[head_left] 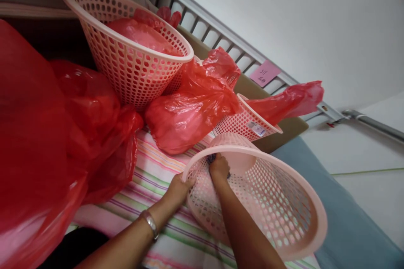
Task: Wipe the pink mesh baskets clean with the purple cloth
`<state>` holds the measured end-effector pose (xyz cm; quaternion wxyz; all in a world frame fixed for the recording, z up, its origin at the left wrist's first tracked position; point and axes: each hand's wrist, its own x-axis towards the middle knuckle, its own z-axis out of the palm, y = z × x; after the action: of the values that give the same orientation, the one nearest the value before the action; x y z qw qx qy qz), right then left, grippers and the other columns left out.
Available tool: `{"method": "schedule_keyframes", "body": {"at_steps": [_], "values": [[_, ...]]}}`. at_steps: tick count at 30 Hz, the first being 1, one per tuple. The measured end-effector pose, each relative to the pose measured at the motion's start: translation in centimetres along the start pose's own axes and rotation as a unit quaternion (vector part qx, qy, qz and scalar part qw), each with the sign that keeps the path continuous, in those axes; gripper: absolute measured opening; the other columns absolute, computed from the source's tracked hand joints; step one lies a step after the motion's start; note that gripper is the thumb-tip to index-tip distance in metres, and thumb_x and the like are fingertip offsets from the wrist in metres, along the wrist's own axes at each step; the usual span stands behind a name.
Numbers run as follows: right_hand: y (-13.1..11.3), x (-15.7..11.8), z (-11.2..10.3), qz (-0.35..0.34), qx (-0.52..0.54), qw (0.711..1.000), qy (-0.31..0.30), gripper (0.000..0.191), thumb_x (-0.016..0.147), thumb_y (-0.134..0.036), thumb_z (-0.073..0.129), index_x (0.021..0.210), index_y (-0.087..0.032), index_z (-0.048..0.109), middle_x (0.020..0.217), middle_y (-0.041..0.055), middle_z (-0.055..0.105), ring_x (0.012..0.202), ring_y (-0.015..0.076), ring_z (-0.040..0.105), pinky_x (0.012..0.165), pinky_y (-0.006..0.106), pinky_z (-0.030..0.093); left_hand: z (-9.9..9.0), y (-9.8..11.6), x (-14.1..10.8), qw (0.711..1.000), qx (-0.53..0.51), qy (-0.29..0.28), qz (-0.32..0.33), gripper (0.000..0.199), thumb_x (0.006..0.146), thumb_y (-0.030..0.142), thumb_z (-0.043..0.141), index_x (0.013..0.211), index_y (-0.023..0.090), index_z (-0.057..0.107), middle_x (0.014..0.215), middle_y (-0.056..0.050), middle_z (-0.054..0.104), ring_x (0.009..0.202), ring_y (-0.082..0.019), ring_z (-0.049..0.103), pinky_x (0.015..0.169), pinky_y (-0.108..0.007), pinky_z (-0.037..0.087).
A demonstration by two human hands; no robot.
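Note:
A pink perforated basket (284,176) lies tilted on a striped cloth (151,193), its wide mouth facing me. My left hand (179,189) grips the left side of its rim, thumb inside; a silver bracelet is on that wrist. Inside the basket, my right hand (220,169) is closed around a dark blue cloth (211,158) and rests near the inner wall by the bottom. Most of the cloth is hidden by the fingers.
Red plastic bags fill the left (31,134) and lie in the middle (186,113). A larger pink basket (126,58) and a smaller one (233,123) hold red bags. Behind runs a metal rail (221,35) with a pink note (265,73).

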<state>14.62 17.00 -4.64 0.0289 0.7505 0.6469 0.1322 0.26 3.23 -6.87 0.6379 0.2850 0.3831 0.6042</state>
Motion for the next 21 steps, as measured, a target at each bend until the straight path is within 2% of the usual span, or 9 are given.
{"method": "schedule_keyframes", "body": {"at_steps": [2, 5, 8, 10, 12, 17, 19, 21], "values": [[0.3, 0.6, 0.3, -0.008, -0.003, 1.0, -0.001, 0.037, 0.088, -0.016, 0.034, 0.123, -0.02, 0.048, 0.102, 0.0128, 0.059, 0.096, 0.0244, 0.057, 0.076, 0.035, 0.041, 0.0, 0.5, 0.1, 1.0, 0.018, -0.007, 0.013, 0.03, 0.066, 0.039, 0.067, 0.078, 0.012, 0.069, 0.068, -0.004, 0.069, 0.064, -0.018, 0.06, 0.06, -0.026, 0.045], [0.6, 0.8, 0.3, -0.023, -0.007, 1.0, -0.009, 0.036, 0.088, -0.018, 0.036, 0.122, -0.021, 0.048, 0.101, 0.0116, 0.059, 0.094, 0.0232, 0.057, 0.075, 0.033, 0.04, -0.4, 1.6, 0.5, 0.998, 0.046, 0.011, 0.047, 0.027, 0.067, 0.034, 0.065, 0.084, 0.013, 0.069, 0.074, -0.004, 0.07, 0.071, -0.02, 0.061, 0.066, -0.027, 0.047], [0.4, -0.6, -0.2, -0.039, -0.008, 0.999, -0.011, 0.036, 0.089, -0.017, 0.035, 0.121, -0.022, 0.049, 0.099, 0.01, 0.06, 0.09, 0.0215, 0.058, 0.072, 0.03, 0.039, -0.7, 2.0, 0.9, 0.997, 0.038, 0.035, 0.055, 0.029, 0.066, 0.029, 0.064, 0.089, 0.012, 0.068, 0.081, -0.006, 0.071, 0.074, -0.02, 0.062, 0.071, -0.029, 0.047], [0.0, -3.0, -0.8, -0.052, -0.001, 0.999, -0.002, 0.037, 0.087, -0.015, 0.035, 0.12, -0.021, 0.05, 0.097, 0.0093, 0.06, 0.087, 0.0213, 0.058, 0.07, 0.03, 0.038, -0.8, 1.7, 1.0, 0.998, 0.012, 0.043, 0.049, 0.03, 0.065, 0.029, 0.065, 0.09, 0.012, 0.067, 0.082, -0.006, 0.071, 0.075, -0.02, 0.062, 0.073, -0.031, 0.048], [-0.5, -6.6, -1.5, -0.073, 0.016, 0.997, 0.013, 0.037, 0.084, -0.01, 0.037, 0.117, -0.019, 0.052, 0.093, 0.0088, 0.06, 0.085, 0.0218, 0.058, 0.07, 0.03, 0.037, -0.9, 1.2, 1.0, 0.998, -0.018, 0.044, 0.045, 0.034, 0.064, 0.032, 0.067, 0.091, 0.012, 0.067, 0.083, -0.007, 0.072, 0.076, -0.021, 0.063, 0.074, -0.032, 0.048], [-0.6, -16.4, -2.9, -0.211, 0.07, 0.975, 0.026, 0.035, 0.078, -0.007, 0.04, 0.104, -0.021, 0.058, 0.094, 0.0097, 0.06, 0.089, 0.026, 0.055, 0.076, 0.035, 0.037, -0.9, 0.7, 0.4, 0.995, -0.056, 0.079, 0.027, 0.039, 0.062, 0.036, 0.072, 0.092, 0.01, 0.067, 0.081, -0.007, 0.072, 0.074, -0.02, 0.064, 0.073, -0.031, 0.049], [0.1, -18.0, -3.2, -0.232, 0.086, 0.969, 0.013, 0.036, 0.075, -0.006, 0.041, 0.103, -0.02, 0.058, 0.093, 0.0096, 0.06, 0.088, 0.0259, 0.054, 0.076, 0.036, 0.038, -0.6, 0.5, 0.0, 0.995, -0.061, 0.072, 0.021, 0.04, 0.061, 0.036, 0.073, 0.091, 0.01, 0.067, 0.08, -0.007, 0.072, 0.072, -0.019, 0.064, 0.072, -0.03, 0.049], [1.0, -17.4, -3.4, -0.231, 0.102, 0.968, 0.0, 0.037, 0.074, -0.005, 0.041, 0.103, -0.02, 0.058, 0.093, 0.0087, 0.061, 0.087, 0.0236, 0.055, 0.076, 0.032, 0.038, -0.2, 0.4, -0.3, 0.996, -0.072, 0.059, 0.015, 0.04, 0.059, 0.036, 0.074, 0.09, 0.011, 0.067, 0.08, -0.006, 0.071, 0.072, -0.019, 0.063, 0.072, -0.03, 0.049]]}}
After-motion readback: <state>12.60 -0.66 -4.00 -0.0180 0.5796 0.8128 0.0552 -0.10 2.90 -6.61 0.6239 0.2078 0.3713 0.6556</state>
